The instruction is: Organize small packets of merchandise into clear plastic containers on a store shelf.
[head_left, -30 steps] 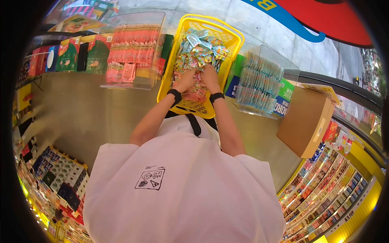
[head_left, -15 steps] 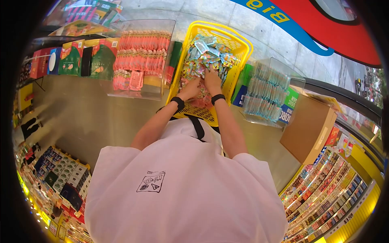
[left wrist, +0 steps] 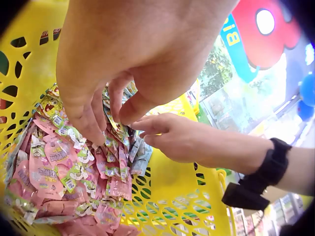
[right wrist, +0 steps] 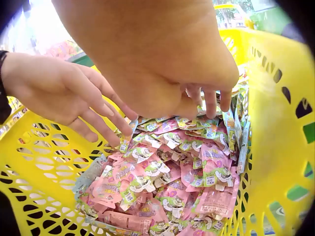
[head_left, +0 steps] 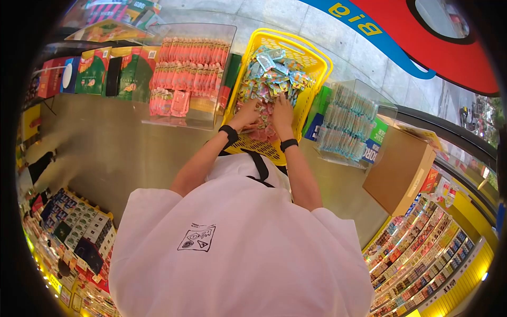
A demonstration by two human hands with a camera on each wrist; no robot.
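A yellow basket (head_left: 307, 115) holds many small packets: blue ones (head_left: 274, 66) toward its far end, pink ones (head_left: 262, 130) nearer the body. My left hand (head_left: 246, 114) reaches into its left side; in the left wrist view that hand (left wrist: 128, 54) has bent fingers touching the packets. Beside it, my right hand (head_left: 283, 113) lies over the packets, its fingers pointing to the far end. In the right wrist view my right hand (right wrist: 162, 64) has fingertips among packets, and my left hand (right wrist: 64, 91) touches the pile with loosely extended fingers.
Left of the basket stands a clear bin of pink packets (head_left: 187, 74); to its right, a clear bin of blue packets (head_left: 346, 124). A cardboard box (head_left: 400, 169) is farther right. Stocked shelves (head_left: 422, 259) line the lower right, and a red and blue sign (head_left: 391, 31) hangs at the top.
The right hand has drawn back toward the body over the packets. The left hand stays at the basket's left side, shifting slightly. The basket sits farther right in the head view than at first.
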